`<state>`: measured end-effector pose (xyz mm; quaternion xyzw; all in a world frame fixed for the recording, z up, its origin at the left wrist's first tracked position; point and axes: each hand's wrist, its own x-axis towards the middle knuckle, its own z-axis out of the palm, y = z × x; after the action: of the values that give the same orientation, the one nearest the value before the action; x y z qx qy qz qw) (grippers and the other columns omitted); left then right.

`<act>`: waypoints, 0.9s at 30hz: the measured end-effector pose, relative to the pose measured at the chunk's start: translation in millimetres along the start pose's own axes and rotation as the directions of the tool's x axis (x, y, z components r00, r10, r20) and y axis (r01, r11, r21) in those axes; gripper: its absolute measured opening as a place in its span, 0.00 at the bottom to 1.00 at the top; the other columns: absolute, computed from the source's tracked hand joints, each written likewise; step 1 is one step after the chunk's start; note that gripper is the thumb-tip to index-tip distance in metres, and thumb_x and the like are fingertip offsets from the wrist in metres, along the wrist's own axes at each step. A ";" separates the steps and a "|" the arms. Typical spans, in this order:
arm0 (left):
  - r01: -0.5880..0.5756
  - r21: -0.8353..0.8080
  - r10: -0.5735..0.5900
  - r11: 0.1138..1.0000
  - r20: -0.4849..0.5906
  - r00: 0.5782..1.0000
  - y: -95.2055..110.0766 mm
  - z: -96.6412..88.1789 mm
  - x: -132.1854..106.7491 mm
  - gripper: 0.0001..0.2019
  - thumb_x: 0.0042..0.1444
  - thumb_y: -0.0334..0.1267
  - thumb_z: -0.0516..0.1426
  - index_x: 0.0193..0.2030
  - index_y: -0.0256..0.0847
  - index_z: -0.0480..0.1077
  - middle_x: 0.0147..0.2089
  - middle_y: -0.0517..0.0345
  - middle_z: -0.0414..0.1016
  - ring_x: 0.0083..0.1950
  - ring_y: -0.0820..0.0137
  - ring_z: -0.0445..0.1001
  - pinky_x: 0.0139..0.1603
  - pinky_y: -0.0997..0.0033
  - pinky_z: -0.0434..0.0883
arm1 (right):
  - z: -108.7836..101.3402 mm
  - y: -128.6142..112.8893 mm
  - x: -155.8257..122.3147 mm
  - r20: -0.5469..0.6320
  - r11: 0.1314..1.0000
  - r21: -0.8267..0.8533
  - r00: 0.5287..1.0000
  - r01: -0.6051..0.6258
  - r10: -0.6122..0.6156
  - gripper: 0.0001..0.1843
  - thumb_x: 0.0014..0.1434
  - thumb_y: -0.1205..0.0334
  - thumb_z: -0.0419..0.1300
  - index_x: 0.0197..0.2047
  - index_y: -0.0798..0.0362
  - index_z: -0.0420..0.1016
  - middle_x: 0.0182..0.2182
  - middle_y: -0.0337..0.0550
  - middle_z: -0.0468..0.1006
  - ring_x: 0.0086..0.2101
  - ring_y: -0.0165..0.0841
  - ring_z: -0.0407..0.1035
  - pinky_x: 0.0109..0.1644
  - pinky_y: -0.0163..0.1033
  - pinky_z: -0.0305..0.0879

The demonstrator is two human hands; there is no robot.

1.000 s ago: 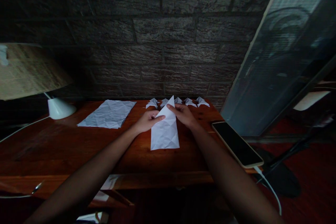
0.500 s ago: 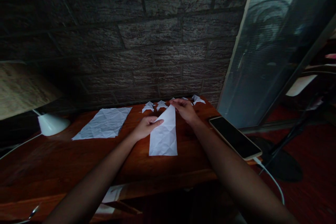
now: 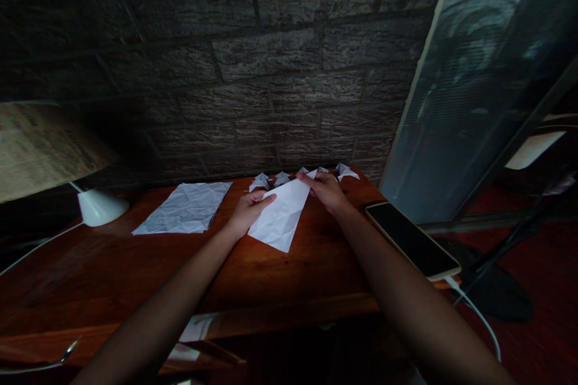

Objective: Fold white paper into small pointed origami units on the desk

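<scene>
A white, partly folded sheet of paper (image 3: 280,216) lies tilted on the wooden desk (image 3: 135,264), its pointed end toward the back. My left hand (image 3: 249,209) pinches its left edge near the top, a ring on one finger. My right hand (image 3: 326,189) grips the pointed upper end with fingers closed on it. Just behind my hands, several small folded paper figures (image 3: 307,175) stand in a row along the desk's back edge.
A crumpled flat paper sheet (image 3: 186,208) lies at the left. A lamp with a white base (image 3: 100,206) and wide shade (image 3: 40,144) stands far left. A phone (image 3: 413,239) with a cable lies at the right edge. A brick wall rises behind.
The folded sheet has been turned from lying straight to a slant, its lower corner swung left. Both hands kept hold of its upper part and shifted slightly.
</scene>
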<state>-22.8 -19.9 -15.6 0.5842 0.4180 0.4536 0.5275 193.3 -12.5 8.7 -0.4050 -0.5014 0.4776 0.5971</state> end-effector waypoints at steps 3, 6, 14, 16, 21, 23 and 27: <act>0.005 -0.038 -0.006 0.999 -0.040 0.999 -0.7 -0.1 1.6 0.24 0.41 0.56 0.69 0.36 0.35 0.78 0.28 0.58 0.76 0.24 0.73 0.69 0.25 0.75 0.63 | -0.9 1.9 0.7 0.000 0.999 -0.031 1.000 0.018 -0.018 0.26 0.38 0.39 0.72 0.24 0.55 0.76 0.20 0.36 0.72 0.21 0.24 0.56 0.25 0.35 0.48; 0.008 -0.113 -0.016 0.994 -0.074 0.997 -1.2 0.0 4.0 0.26 0.40 0.57 0.69 0.37 0.35 0.78 0.29 0.56 0.78 0.25 0.72 0.71 0.26 0.74 0.65 | -2.3 1.4 0.9 0.001 0.997 -0.061 0.999 0.055 -0.055 0.26 0.39 0.38 0.71 0.23 0.55 0.76 0.19 0.36 0.71 0.21 0.25 0.56 0.25 0.35 0.48; 0.035 -0.135 -0.038 0.990 -0.021 0.999 0.1 1.6 3.5 0.22 0.41 0.55 0.69 0.33 0.36 0.77 0.28 0.58 0.78 0.26 0.72 0.70 0.29 0.74 0.64 | -4.2 2.3 4.0 -0.065 1.000 -0.014 0.998 0.000 -0.001 0.31 0.45 0.31 0.64 0.24 0.55 0.78 0.18 0.39 0.71 0.20 0.27 0.59 0.24 0.34 0.52; 0.037 -0.104 -0.033 0.994 0.042 0.999 1.1 2.6 1.6 0.21 0.43 0.54 0.68 0.34 0.36 0.78 0.29 0.57 0.79 0.28 0.72 0.71 0.31 0.74 0.65 | -5.0 2.2 4.2 -0.063 1.000 -0.007 0.998 0.001 -0.001 0.30 0.47 0.32 0.63 0.26 0.55 0.80 0.20 0.40 0.73 0.21 0.28 0.62 0.25 0.35 0.55; 0.016 0.002 -0.016 1.000 0.168 0.986 2.8 4.2 -2.5 0.18 0.44 0.48 0.69 0.36 0.37 0.79 0.33 0.56 0.79 0.32 0.70 0.73 0.36 0.73 0.67 | -2.1 1.5 -0.3 0.037 0.996 -0.092 0.999 -0.001 0.005 0.31 0.49 0.32 0.62 0.30 0.55 0.81 0.21 0.39 0.75 0.22 0.28 0.63 0.26 0.34 0.58; -0.007 0.026 0.002 1.000 0.200 0.980 2.7 4.2 -2.3 0.17 0.45 0.48 0.68 0.36 0.36 0.79 0.32 0.56 0.79 0.30 0.71 0.73 0.33 0.74 0.66 | 1.0 3.5 -2.2 0.087 0.992 -0.125 0.996 0.006 0.005 0.31 0.50 0.32 0.62 0.33 0.55 0.81 0.22 0.39 0.75 0.22 0.28 0.63 0.26 0.34 0.59; -0.080 -0.026 0.080 0.996 0.037 0.996 -0.4 1.0 3.7 0.18 0.43 0.48 0.69 0.34 0.36 0.77 0.31 0.57 0.78 0.29 0.72 0.71 0.31 0.74 0.66 | 5.7 9.9 -3.0 0.074 0.964 -0.253 0.995 0.087 -0.071 0.40 0.49 0.37 0.66 0.60 0.51 0.70 0.37 0.44 0.79 0.33 0.34 0.71 0.35 0.39 0.69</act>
<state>-20.9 -16.5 -15.6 0.6025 0.3787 0.4683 0.5238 185.9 -13.3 -0.6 -0.4427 -0.5934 0.3976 0.5421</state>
